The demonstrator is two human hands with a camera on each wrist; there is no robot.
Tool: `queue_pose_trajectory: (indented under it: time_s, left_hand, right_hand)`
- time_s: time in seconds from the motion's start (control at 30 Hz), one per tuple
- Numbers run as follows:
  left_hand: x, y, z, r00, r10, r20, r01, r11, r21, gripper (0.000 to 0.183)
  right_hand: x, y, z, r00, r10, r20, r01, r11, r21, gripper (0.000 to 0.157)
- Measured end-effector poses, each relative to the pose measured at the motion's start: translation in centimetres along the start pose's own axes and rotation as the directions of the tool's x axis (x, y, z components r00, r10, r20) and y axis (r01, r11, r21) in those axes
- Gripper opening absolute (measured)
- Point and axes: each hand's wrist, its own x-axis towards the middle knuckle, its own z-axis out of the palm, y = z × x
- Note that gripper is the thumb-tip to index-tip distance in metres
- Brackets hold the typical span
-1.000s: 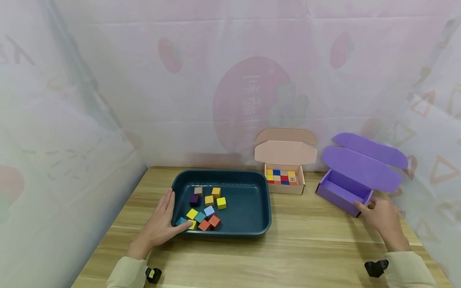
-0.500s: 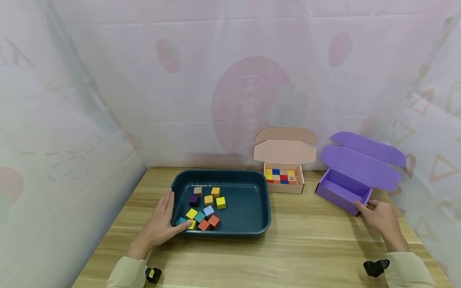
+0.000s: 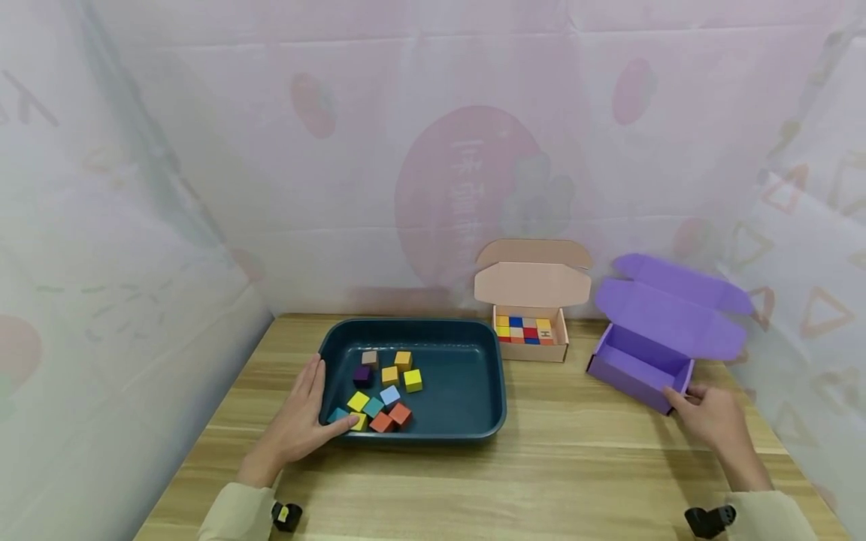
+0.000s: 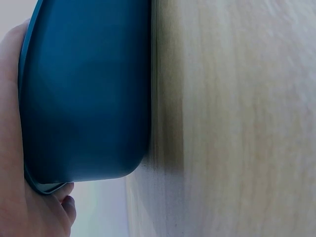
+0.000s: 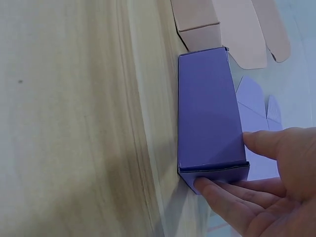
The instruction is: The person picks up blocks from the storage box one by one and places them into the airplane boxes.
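Note:
My left hand [image 3: 292, 424] grips the left front corner of a dark teal tray [image 3: 453, 398], with the thumb over the front rim and the fingers along the left outer side. Close up in the left wrist view, fingertips [image 4: 70, 207] show below the rim of the tray. Several coloured cubes [image 3: 401, 415] lie loose in the tray's left half. At the right, my right hand [image 3: 710, 417] pinches the near right corner of a purple cardboard box [image 5: 212, 108]. Its lid is raised and the inside looks bare. The right thumb rests at the top edge, with fingers against the end wall.
A tan cardboard box [image 3: 531, 352] with its lid up stands between the tray and the purple box, filled with coloured blocks [image 3: 524, 330]. The wooden table [image 3: 541, 481] is bounded by printed cloth [image 3: 338, 188] at the back and both sides.
The purple box and my right hand have shifted slightly left and towards me. My left hand and the tray stay as they were; the view has drifted a little.

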Motion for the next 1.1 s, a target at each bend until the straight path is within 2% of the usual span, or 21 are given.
queue_pose_trajectory:
  time_s: [0.27, 0.5, 0.63, 0.9, 1.1]
  left_hand:
    - [0.0, 0.1, 0.0, 1.0, -0.002, -0.001, 0.002, 1.0, 0.009, 0.127]
    - [0.0, 0.0, -0.2, 1.0, -0.004, 0.007, 0.004, 1.0, 0.01, 0.127]
    - [0.1, 0.0, -0.1, 1.0, -0.003, 0.01, 0.003, 1.0, 0.005, 0.127]
    - [0.3, -0.1, -0.3, 1.0, 0.0, 0.005, 0.0, 1.0, 0.003, 0.126]
    - [0.2, 0.0, -0.2, 1.0, 0.002, 0.005, -0.002, 1.0, 0.013, 0.126]
  right_hand:
    - [-2.0, -0.3, 0.1, 1.0, 0.011, 0.009, -0.011, 1.0, 0.014, 0.071]
    - [-4.2, -0.7, 0.0, 0.996, 0.031, 0.082, -0.032, 0.999, 0.014, 0.078]
    - [-5.4, -0.9, 0.2, 0.997, 0.026, 0.077, -0.026, 1.0, 0.002, 0.076]
    - [-6.3, -1.8, 0.6, 0.998, -0.007, 0.069, 0.007, 1.0, -0.001, 0.075]
    - [-7.0, -3.0, 1.7, 0.995, -0.025, 0.092, 0.022, 0.999, 0.036, 0.076]
